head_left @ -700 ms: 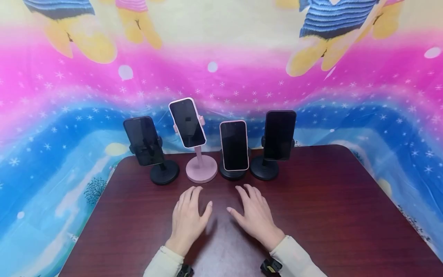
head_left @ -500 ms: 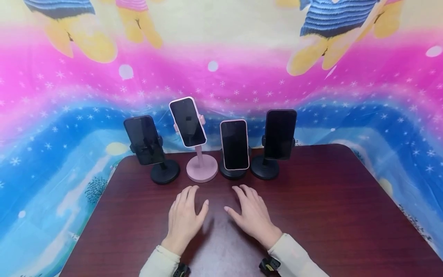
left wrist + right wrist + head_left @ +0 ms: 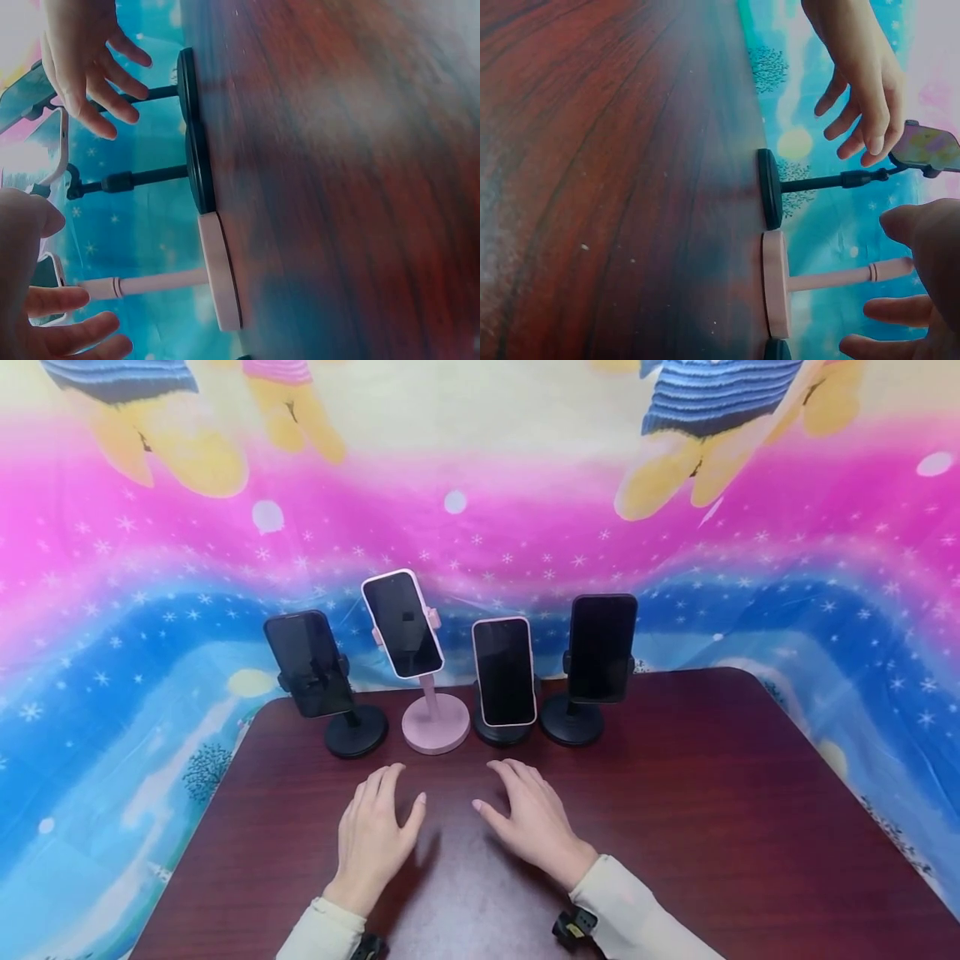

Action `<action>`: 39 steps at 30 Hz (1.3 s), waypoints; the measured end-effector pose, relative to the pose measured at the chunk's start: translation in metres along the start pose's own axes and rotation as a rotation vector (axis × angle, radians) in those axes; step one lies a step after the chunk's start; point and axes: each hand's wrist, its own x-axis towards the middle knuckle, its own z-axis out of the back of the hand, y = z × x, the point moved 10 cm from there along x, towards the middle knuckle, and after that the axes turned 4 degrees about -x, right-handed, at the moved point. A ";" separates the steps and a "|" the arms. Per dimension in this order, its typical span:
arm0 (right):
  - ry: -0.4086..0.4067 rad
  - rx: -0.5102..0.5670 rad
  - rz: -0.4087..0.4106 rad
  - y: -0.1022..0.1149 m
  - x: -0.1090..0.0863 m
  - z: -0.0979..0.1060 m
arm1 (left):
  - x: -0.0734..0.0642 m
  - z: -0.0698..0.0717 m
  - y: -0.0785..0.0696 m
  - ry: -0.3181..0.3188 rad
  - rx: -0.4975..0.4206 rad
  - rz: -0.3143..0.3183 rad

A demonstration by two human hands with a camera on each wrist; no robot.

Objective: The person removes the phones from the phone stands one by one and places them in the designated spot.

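My left hand is held above the table in front of the pink phone stand, fingers relaxed and holding nothing. Opposite it, my right hand hovers with loosely bent fingers before the black stand that carries a pink-edged phone. A white-cased phone sits tilted in the pink stand's clamp. At the row's left end, a dark phone leans on a black phone stand. Another dark phone stands upright in the rightmost black stand. Both wrist views show the fingers apart from the stands.
The four-cornered dark red wooden table has its stands lined up near the back edge. Behind it hangs a colourful printed cloth with snowflakes. Black straps sit at both wrists, below pale sleeves.
My left hand has drifted left, away from the middle. My right hand has also shifted slightly left. The phones and stands stay in place, while the head view moves a little.
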 end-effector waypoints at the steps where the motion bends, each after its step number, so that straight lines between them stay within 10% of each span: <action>1: 0.000 0.001 0.003 0.000 0.000 0.000 | 0.000 0.000 0.001 -0.001 0.000 0.004; 19: 0.019 0.015 0.048 0.013 0.008 -0.004 | 0.003 0.009 0.023 0.029 -0.022 0.071; 39: 0.093 0.082 0.066 0.039 0.044 -0.027 | 0.028 0.050 0.057 -0.040 -0.035 0.171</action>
